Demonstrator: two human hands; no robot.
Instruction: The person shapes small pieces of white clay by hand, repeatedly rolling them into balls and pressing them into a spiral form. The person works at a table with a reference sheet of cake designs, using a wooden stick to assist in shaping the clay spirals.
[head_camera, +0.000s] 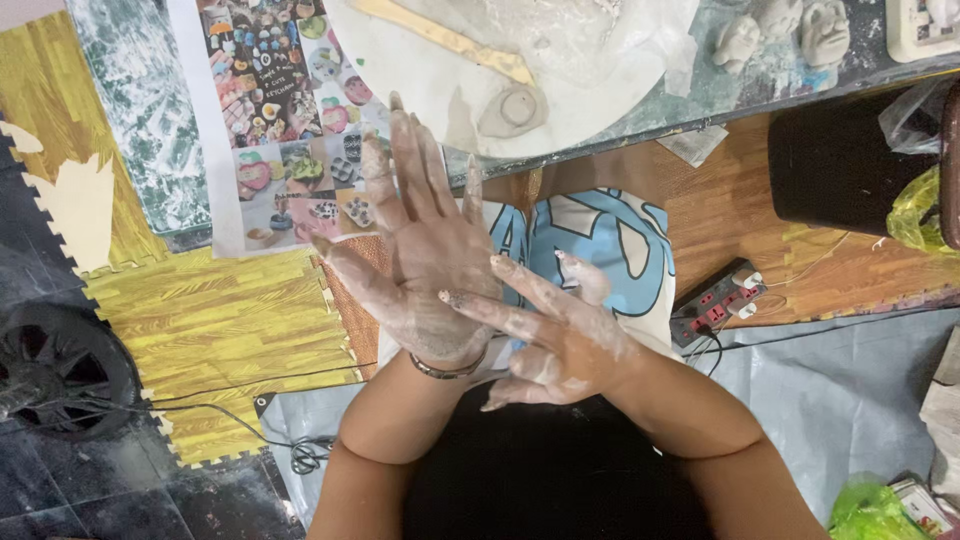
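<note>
Down over the lap, both of the person's hands are smeared with pale grey clay and neither holds anything. The left hand (425, 250) is spread wide and flat, fingers pointing up toward the table edge, thumb angled out to the left, with a thin metal bracelet (447, 369) around its wrist. The right hand (555, 335) lies across it from the right, also open with fingers loosely spread; its fingertips (455, 298) rest against the heel of the left hand, so the two hands are touching.

Just beyond the left hand's fingertips, on the table, sits a round white board (440, 90) dusted with clay. A small flattened clay disc (512, 108) with a raised ring lies near the board's lower edge, close to the left hand's fingers but apart from them. A long wooden strip (450, 40) lies diagonally across the board. Left of the board lies a printed sheet (270, 110) covered in small colourful photographs. At the table's far right stand two grey clay heads (790, 35).

Under the hands, a white cloth with a blue pattern (590, 240) covers the lap. To the right, a power strip (715, 300) with red sockets rests on the wood-look floor, near a dark bin (850, 165). Yellow foam floor tiles (210, 330) lie to the left, beside a black fan (60, 370).
</note>
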